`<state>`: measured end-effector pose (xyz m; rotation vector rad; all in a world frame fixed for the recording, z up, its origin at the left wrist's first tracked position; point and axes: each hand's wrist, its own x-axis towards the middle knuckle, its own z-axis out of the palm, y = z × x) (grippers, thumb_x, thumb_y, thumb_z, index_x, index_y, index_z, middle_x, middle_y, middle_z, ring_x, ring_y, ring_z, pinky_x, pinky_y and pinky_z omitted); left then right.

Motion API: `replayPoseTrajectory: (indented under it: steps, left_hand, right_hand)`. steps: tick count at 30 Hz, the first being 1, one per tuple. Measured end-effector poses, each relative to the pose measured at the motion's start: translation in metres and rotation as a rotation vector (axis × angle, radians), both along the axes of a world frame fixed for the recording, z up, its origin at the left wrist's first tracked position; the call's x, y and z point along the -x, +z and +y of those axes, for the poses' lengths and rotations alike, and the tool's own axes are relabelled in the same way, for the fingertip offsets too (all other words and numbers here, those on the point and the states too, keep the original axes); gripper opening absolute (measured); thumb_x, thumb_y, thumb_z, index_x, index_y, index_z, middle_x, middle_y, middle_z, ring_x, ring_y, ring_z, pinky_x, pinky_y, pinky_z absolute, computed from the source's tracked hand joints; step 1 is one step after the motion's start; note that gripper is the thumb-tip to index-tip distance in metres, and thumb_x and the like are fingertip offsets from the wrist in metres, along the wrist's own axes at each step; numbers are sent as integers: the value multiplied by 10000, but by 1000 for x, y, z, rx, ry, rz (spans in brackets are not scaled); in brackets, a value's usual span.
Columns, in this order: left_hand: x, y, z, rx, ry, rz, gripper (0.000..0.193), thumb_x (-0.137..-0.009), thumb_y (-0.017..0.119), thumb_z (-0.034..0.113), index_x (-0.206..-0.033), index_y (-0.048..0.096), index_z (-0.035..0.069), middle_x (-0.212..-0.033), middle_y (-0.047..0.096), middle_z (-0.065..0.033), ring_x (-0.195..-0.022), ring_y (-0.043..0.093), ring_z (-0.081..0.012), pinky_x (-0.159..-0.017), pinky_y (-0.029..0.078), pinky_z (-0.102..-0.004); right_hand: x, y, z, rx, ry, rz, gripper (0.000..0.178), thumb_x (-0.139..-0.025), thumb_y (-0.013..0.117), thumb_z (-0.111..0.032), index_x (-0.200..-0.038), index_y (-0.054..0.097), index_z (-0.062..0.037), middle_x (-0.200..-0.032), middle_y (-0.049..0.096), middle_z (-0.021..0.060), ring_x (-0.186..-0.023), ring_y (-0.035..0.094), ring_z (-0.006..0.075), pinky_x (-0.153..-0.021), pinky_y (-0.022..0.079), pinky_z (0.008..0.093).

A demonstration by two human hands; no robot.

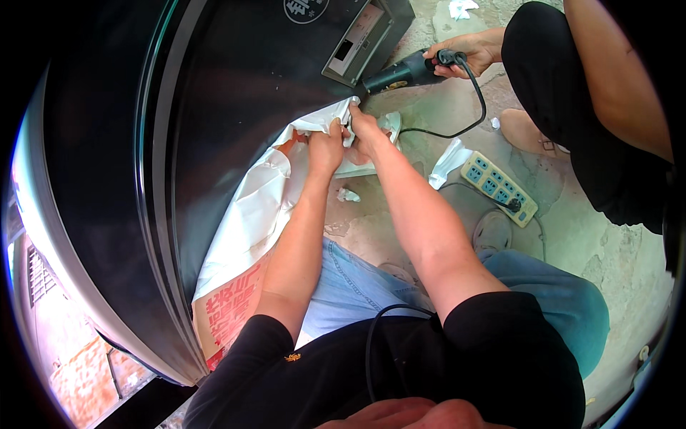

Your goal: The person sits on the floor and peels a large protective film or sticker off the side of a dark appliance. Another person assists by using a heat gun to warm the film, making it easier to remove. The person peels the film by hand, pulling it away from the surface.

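Observation:
A large white sheet [246, 207] hangs loose from the glossy black panel [236, 93] of a cabinet-like machine; its lower part shows a printed red face. My left hand [327, 149] is closed on the crumpled upper edge of the sheet. Beside it, my right hand [364, 136] pinches the same edge, thumb up against the panel's lower border. Just beyond my hands, another person's hand [457, 61] holds a black hair dryer-like tool [404, 74], its nozzle end close to the panel's edge and the sheet. My fingertips are partly hidden by the folds.
A cream power strip [500, 187] with a plug in it lies on the stone floor, a torn white scrap [449, 163] next to it. The tool's black cord [477, 100] loops nearby. At right, the other person's knee [543, 43] and shoe [529, 132] are close.

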<state>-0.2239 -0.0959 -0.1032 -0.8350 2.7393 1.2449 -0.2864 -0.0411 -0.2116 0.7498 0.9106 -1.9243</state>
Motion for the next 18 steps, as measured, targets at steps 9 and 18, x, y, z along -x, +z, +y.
replayPoseTrajectory:
  steps: [9,18]
  left_hand:
    - [1,3,17,-55,156,-7,385,-1028,533,279,-848,681,-28,-711,698,-105,-642,670,-215,-622,507,-375]
    - [-6,-10,-2,151,43,6,355,-1011,555,271,-890,681,-39,-756,711,-143,-697,692,-296,-674,515,-422]
  right_hand:
    - [-13,8,13,302,-287,-36,293,-1057,467,-309,-896,553,-79,-710,511,39,-582,480,172,-499,416,339]
    - [-22,24,17,294,-317,-68,268,-1056,459,-341,-893,525,-139,-649,426,-40,-518,388,89,-437,324,266]
